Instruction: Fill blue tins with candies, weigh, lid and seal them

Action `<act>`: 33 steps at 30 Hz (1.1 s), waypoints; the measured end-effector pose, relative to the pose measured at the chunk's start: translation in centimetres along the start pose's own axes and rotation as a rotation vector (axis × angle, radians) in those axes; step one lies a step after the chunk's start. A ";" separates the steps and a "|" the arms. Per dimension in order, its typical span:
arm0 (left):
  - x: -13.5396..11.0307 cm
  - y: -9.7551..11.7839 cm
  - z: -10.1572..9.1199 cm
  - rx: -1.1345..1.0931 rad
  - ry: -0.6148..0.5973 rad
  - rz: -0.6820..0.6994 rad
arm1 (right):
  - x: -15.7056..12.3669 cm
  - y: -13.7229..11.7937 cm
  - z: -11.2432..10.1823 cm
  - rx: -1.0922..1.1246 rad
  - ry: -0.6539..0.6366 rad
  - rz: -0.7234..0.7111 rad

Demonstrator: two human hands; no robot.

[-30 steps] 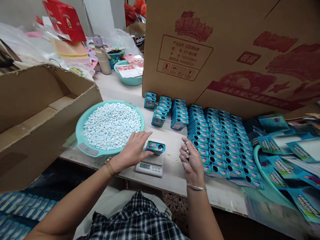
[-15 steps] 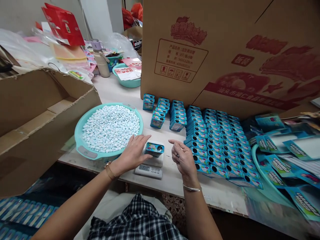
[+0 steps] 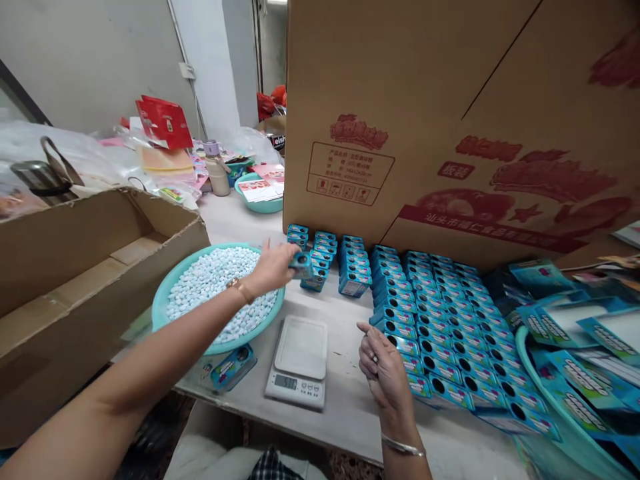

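A loose box (image 3: pixel 233 368) lies on the surface (image 3: pixel 345 420) by the bowl's near rim, left of the bare scale (image 3: pixel 301 347). Right of the scale, the right hand (image 3: pixel 385 363) is curled, a small white piece (image 3: pixel 375 359) in its fingers. Beyond, over the right side of the candy-filled bowl (image 3: pixel 159 310), the left hand (image 3: pixel 273 268) grips a blurred blue box (image 3: pixel 302 265), fingers closed round one end, near the shorter rows of boxes (image 3: pixel 355 267). A big carton (image 3: pixel 425 100) stands behind.

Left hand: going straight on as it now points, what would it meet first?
Probably the standing blue boxes just ahead, touched first by the small box held in the left hand; depth leaves the exact row unclear.
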State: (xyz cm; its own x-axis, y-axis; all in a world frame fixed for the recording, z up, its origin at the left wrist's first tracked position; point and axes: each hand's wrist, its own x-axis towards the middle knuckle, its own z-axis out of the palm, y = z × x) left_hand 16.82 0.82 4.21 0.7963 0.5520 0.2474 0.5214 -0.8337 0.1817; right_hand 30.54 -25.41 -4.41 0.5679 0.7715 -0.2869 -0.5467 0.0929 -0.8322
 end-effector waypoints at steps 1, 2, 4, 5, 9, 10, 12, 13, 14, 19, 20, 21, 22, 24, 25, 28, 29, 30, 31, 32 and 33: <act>1.9 -1.1 -0.1 0.026 0.013 -0.016 | -0.1 0.0 -0.1 0.007 0.003 0.004; 3.8 -2.2 0.1 0.057 0.013 -0.032 | -0.1 0.0 -0.1 0.012 0.005 0.008; 6.9 -4.0 1.0 0.113 -0.028 -0.049 | -0.3 0.1 -0.1 0.018 0.012 0.019; 8.1 -4.6 1.7 0.132 -0.053 -0.054 | -0.5 0.1 -0.1 0.020 0.020 0.024; 10.7 -6.2 5.0 0.156 -0.104 -0.044 | -0.6 0.5 -0.9 0.021 0.059 0.052; 10.9 -6.3 5.8 0.154 -0.106 -0.038 | -0.5 0.7 -1.2 0.019 0.066 0.063; 11.1 -6.6 7.0 0.141 -0.098 -0.030 | -0.2 1.0 -1.7 0.013 0.076 0.075; 11.1 -6.6 7.3 0.129 -0.088 -0.030 | 0.0 1.1 -1.8 0.011 0.082 0.074; 11.1 -6.7 7.5 0.115 -0.074 -0.034 | 0.2 1.2 -1.9 0.008 0.088 0.070; 9.7 -6.8 4.7 0.016 0.029 -0.086 | 0.7 1.4 -0.7 0.032 0.061 0.093; 8.6 -6.6 3.4 -0.027 0.055 -0.082 | 0.7 1.4 -0.3 0.058 0.056 0.100; 7.0 -6.3 1.9 -0.072 0.081 -0.073 | 0.7 1.4 0.1 0.096 0.054 0.105; 4.9 -5.9 0.4 -0.169 0.125 -0.046 | 0.7 1.5 0.5 0.144 0.051 0.112; -0.7 -4.8 -2.2 -0.291 0.175 0.013 | 0.8 1.8 1.0 0.256 0.030 0.144; -4.1 -4.1 -3.2 -0.273 0.188 0.008 | 0.8 2.1 1.2 0.313 0.013 0.169; -14.8 -2.4 -3.3 -0.128 0.324 -0.011 | 1.0 3.2 1.5 0.464 -0.033 0.256; -18.1 -1.8 -2.4 -0.109 0.367 -0.021 | 1.0 3.6 1.6 0.503 -0.040 0.283; -21.0 -1.4 -1.2 -0.106 0.403 -0.044 | 1.0 4.1 1.8 0.534 -0.046 0.305; -23.4 -0.8 0.2 -0.111 0.427 -0.082 | 1.0 4.4 2.0 0.554 -0.047 0.322; -25.3 -0.3 1.7 -0.113 0.438 -0.140 | 0.9 4.8 2.3 0.564 -0.048 0.335; -26.7 0.2 3.2 -0.121 0.442 -0.205 | 0.8 5.0 2.6 0.568 -0.046 0.343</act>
State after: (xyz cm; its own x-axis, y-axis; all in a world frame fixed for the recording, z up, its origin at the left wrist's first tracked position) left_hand -3.36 -14.18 -5.44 0.4614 0.6803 0.5694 0.5937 -0.7137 0.3716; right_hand 26.67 -22.65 -7.61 0.2844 0.8412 -0.4599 -0.9381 0.1452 -0.3145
